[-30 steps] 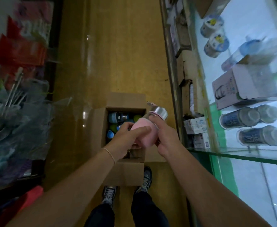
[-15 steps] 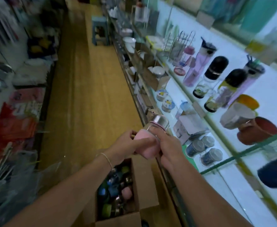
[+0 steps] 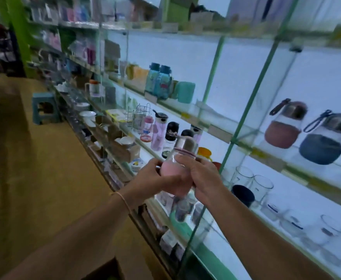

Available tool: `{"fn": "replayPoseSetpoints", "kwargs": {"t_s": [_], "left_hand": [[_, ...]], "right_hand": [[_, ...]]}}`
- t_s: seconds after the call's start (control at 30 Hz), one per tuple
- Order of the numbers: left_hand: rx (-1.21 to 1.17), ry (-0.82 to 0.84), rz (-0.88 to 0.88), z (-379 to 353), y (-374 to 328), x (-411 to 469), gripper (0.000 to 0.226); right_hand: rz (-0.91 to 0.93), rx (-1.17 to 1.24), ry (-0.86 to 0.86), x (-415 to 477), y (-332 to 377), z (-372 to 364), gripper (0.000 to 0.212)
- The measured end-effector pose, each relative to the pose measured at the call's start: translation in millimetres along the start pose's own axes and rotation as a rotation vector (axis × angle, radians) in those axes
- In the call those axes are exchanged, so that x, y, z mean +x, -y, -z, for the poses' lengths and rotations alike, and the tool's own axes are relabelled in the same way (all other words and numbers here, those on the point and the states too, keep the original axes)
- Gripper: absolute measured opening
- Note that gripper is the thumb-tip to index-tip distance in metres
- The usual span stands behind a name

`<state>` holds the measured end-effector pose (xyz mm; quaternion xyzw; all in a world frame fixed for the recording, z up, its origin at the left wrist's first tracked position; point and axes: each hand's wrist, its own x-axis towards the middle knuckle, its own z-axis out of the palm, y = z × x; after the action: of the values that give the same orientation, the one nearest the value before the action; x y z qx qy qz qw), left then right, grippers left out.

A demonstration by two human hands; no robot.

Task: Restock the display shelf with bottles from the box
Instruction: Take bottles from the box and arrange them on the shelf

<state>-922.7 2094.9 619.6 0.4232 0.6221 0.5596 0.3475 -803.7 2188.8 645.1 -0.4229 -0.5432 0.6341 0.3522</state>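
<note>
I have both hands closed round the small glass bottle with a pink sleeve and brushed-steel cap (image 3: pixel 175 164). My left hand (image 3: pixel 155 178) wraps the pink lower body from one side and my right hand (image 3: pixel 204 178) curls round it from the other, fingers up near the clear neck. The bottle is tilted and held in the air in front of the lit glass display shelf (image 3: pixel 270 158), not resting on it.

Two similar bottles stand on that shelf, one with a brick-red sleeve (image 3: pixel 282 128) and one with a dark-blue sleeve (image 3: pixel 323 146). The bare glass beside the red one looks to me like the likely slot.

Only a corner of the brown cardboard box (image 3: pixel 105 271) shows at the bottom edge, so I cannot see what it holds. I judge this bottle is mid-carry and placing it is left to do. I cannot tell how many more follow.
</note>
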Motion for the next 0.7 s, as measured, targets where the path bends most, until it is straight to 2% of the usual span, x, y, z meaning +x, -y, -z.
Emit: {"fn": "replayPoseSetpoints", "kwargs": {"t_s": [0.03,0.13,0.23,0.33,0.43,0.5,0.53,0.63,0.7], "left_hand": [[-0.002,0.015,-0.021,-9.1,-9.9,1.1,0.077],[0.022,0.046,-0.086,-35.8,-35.3,8.0,0.086],[0.034,0.083,-0.142,-63.9,-63.9,9.0,0.086],[0.064,0.126,-0.188,-103.0,-91.0,11.9,0.077],[0.074,0.110,-0.231,-146.8,-109.1,22.6,0.080],[0.090,0.137,-0.252,-180.6,-122.4,24.6,0.083],[0.097,0.163,-0.261,-199.2,-129.3,24.1,0.077],[0.077,0.171,-0.324,-252.1,-149.7,13.0,0.041],[0.076,0.246,-0.361,-285.5,-156.9,11.7,0.045]], "right_hand": [[0.017,0.005,-0.017,-2.7,8.3,10.0,0.056],[0.069,0.038,-0.061,-14.0,33.3,41.0,0.040],[0.135,0.055,-0.096,-25.1,55.7,73.1,0.036],[0.179,0.039,-0.134,-33.7,75.7,112.1,0.043],[0.229,0.014,-0.183,-42.6,89.8,154.6,0.056],[0.247,0.003,-0.230,-50.9,98.5,186.4,0.051],[0.251,0.004,-0.248,-55.6,103.2,203.3,0.045],[0.251,0.021,-0.287,-72.4,116.5,255.1,0.040],[0.253,0.039,-0.318,-85.3,123.0,289.2,0.037]]}}
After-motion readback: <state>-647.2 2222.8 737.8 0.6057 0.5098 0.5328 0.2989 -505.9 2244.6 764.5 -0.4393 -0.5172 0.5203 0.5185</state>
